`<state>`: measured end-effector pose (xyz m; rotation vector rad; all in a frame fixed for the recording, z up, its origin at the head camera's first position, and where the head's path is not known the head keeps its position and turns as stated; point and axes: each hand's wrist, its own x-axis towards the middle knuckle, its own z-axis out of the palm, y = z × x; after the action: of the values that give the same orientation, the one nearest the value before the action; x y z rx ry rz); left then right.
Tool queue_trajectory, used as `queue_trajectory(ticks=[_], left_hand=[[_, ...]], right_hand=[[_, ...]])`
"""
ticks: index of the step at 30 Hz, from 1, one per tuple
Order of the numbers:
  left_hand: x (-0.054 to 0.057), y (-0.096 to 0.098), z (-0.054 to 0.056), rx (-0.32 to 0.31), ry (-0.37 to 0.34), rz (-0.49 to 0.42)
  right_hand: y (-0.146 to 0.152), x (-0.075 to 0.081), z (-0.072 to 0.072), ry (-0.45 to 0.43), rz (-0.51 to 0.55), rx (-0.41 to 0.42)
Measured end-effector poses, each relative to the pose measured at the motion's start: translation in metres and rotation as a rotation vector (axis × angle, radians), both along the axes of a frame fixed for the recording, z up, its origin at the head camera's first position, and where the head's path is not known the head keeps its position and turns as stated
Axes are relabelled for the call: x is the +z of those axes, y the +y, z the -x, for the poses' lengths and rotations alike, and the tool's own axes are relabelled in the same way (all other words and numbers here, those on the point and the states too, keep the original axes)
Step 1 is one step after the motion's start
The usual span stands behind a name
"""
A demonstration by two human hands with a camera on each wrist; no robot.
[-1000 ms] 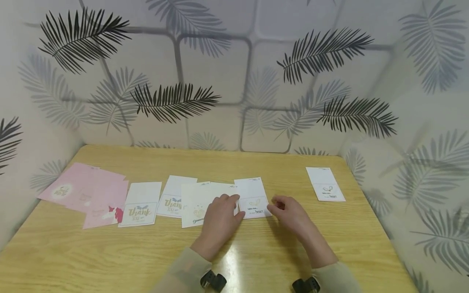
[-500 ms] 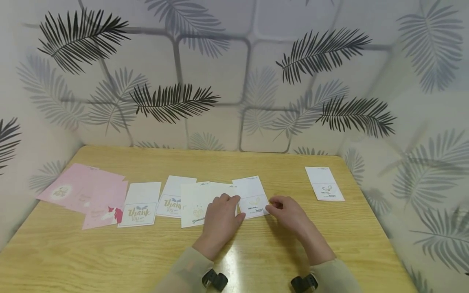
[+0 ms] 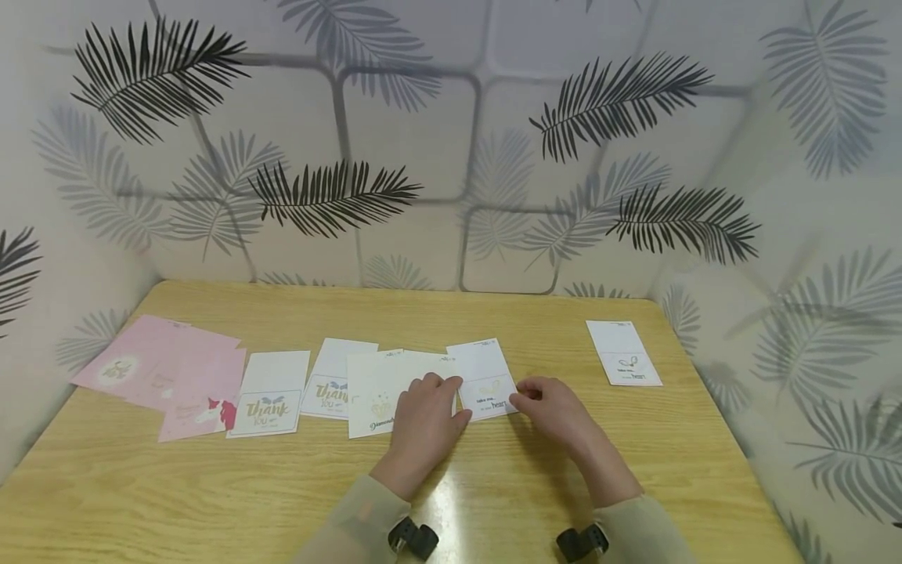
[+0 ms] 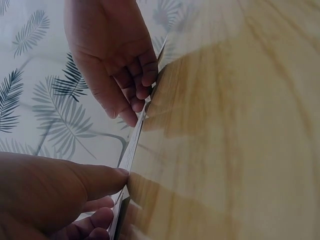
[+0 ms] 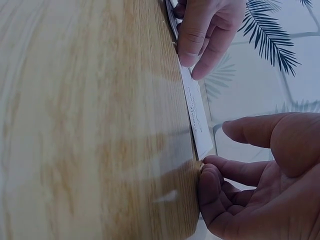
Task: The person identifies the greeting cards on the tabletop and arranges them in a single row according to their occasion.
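A white card (image 3: 488, 377) printed with "heart" lettering lies on the wooden table, between my two hands. Thumb and forefinger of my left hand (image 3: 426, 415) rest along its left edge, while that palm hangs over cream cards (image 3: 369, 384) with "Diamonds" lettering. My right hand (image 3: 560, 411) touches the card's right edge with bent fingers. In the right wrist view its thumb (image 5: 250, 130) stands apart from the fingers, and the card (image 5: 196, 112) lies flat. The left wrist view shows my left thumb (image 4: 107, 181) at the table-level edge of the cards.
A matching "heart" card (image 3: 624, 354) lies alone at the right. Leftward stand two "Thank you" cards, one nearer (image 3: 268, 392) and one partly covered (image 3: 333, 384). Overlapping pink cards (image 3: 165, 364) spread at far left. A patterned wall (image 3: 423, 141) closes off the table's back.
The card between my hands has shifted slightly left, and my right hand has moved in with it. In the last half second almost nothing moves.
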<state>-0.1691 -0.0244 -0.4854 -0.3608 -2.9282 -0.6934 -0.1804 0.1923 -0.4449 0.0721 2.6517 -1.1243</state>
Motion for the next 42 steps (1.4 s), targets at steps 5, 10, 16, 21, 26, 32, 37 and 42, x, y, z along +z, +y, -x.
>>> queue_trajectory(ticks=[5,10,16,21,26,32,37,42], left_hand=[[-0.001,0.0,0.001,0.0,-0.004,-0.002],[0.0,0.0,0.001,0.0,-0.008,-0.002],[0.0,0.0,0.0,0.0,-0.008,-0.003],[0.001,0.0,0.0,0.0,-0.013,-0.009],[0.0,0.0,0.0,0.002,-0.013,-0.015],[-0.001,0.0,0.0,0.006,-0.022,-0.018],[0.0,0.0,-0.001,0.006,-0.028,-0.014],[0.001,-0.002,0.0,0.002,-0.032,-0.032]], right_hand=[[-0.001,-0.001,0.001,-0.013,-0.001,-0.012],[-0.002,0.0,0.0,-0.014,0.008,-0.012],[-0.004,0.002,-0.001,-0.036,0.037,-0.036],[-0.002,-0.001,-0.001,-0.035,0.069,-0.058],[-0.002,-0.002,-0.001,-0.013,0.093,-0.078],[-0.002,-0.007,0.002,0.02,0.13,-0.108],[-0.003,-0.011,0.002,0.036,0.145,-0.119],[-0.003,-0.013,0.002,0.047,0.168,-0.142]])
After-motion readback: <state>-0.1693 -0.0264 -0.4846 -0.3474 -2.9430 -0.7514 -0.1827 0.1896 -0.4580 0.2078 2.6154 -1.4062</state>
